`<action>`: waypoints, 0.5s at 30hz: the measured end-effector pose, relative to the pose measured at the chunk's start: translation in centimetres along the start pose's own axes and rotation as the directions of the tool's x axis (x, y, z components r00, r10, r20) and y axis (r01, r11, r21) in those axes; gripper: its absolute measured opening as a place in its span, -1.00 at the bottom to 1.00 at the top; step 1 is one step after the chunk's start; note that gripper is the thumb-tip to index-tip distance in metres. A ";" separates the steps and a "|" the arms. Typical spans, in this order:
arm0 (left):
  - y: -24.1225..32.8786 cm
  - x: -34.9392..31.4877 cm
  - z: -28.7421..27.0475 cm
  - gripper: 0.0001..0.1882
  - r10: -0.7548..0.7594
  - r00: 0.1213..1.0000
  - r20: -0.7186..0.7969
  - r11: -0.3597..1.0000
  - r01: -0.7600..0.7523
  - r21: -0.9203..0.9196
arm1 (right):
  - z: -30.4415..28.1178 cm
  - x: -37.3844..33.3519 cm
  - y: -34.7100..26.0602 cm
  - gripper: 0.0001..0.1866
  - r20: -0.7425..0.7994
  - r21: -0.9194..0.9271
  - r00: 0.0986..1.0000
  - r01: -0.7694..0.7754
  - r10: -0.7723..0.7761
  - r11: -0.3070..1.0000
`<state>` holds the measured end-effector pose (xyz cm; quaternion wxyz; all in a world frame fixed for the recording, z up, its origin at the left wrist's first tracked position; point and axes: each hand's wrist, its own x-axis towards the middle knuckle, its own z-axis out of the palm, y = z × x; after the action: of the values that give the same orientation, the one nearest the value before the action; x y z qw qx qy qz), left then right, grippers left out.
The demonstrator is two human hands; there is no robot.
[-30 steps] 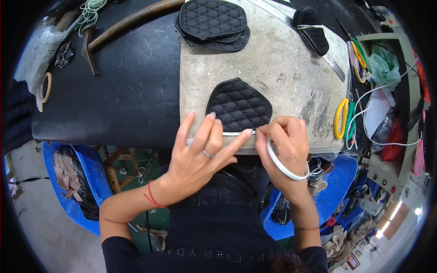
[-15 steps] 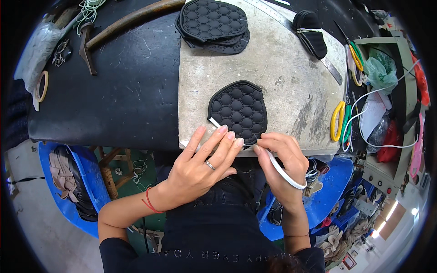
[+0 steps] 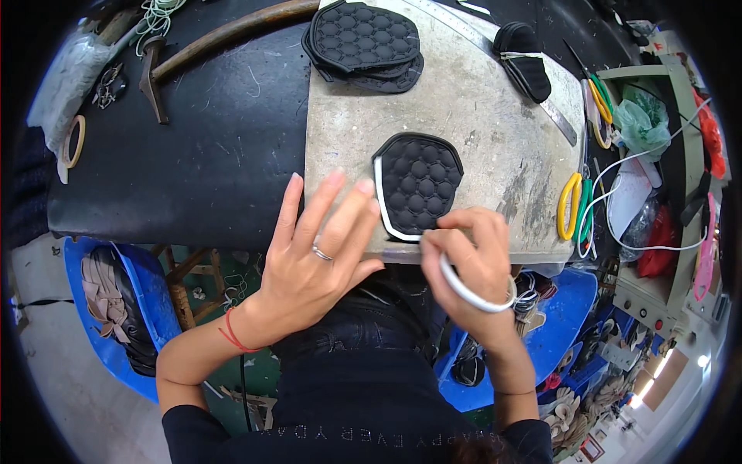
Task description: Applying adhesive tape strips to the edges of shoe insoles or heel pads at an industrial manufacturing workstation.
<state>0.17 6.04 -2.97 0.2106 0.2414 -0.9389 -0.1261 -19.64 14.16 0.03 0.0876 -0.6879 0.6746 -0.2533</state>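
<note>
The left hand (image 3: 313,259) lies flat, fingers (image 3: 344,213) spread open, touching the left edge of the black quilted pad (image 3: 419,185) on the stone slab (image 3: 479,116) (atop the dark counter (image 3: 216,162)). The right hand (image 3: 471,267) pinches white edging strip (image 3: 464,288) at the pad's lower rim.

Even, bright light; fisheye-bent, dark-rimmed edges

left hand (image 3: 313,259) splayed flat, right hand (image 3: 468,259) pinching.
</note>
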 end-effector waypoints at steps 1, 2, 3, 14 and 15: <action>0.6 0.1 0.1 -0.34 -0.052 0.997 -0.048 0.998 0.051 -0.037 | 1.1 -0.5 -0.8 -0.82 -0.050 0.029 0.998 -0.036 0.038 0.999; 1.8 0.0 0.4 -0.34 -0.033 0.999 -0.014 0.997 0.032 -0.077 | 2.0 -0.5 -1.6 -0.81 -0.078 -0.001 0.995 -0.056 0.056 0.998; 3.0 -0.4 1.3 -0.33 -0.013 1.000 0.016 0.992 0.015 -0.125 | 2.4 -0.6 -1.9 -0.81 -0.102 -0.036 0.992 -0.078 0.074 0.996; 3.2 -0.8 2.3 -0.44 0.015 1.000 0.013 1.000 -0.016 0.022 | -0.5 0.4 0.5 -0.74 0.031 0.033 0.998 -0.048 0.047 0.998; 3.2 -0.8 2.3 -0.44 0.015 1.000 0.015 1.000 -0.015 0.026 | -0.7 0.7 0.8 -0.74 0.029 0.037 0.999 -0.047 0.046 0.998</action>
<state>-1.52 9.49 -4.19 0.2014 0.2360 -0.9438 -0.1142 -20.65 13.57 0.41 0.1159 -0.6737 0.6843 -0.2539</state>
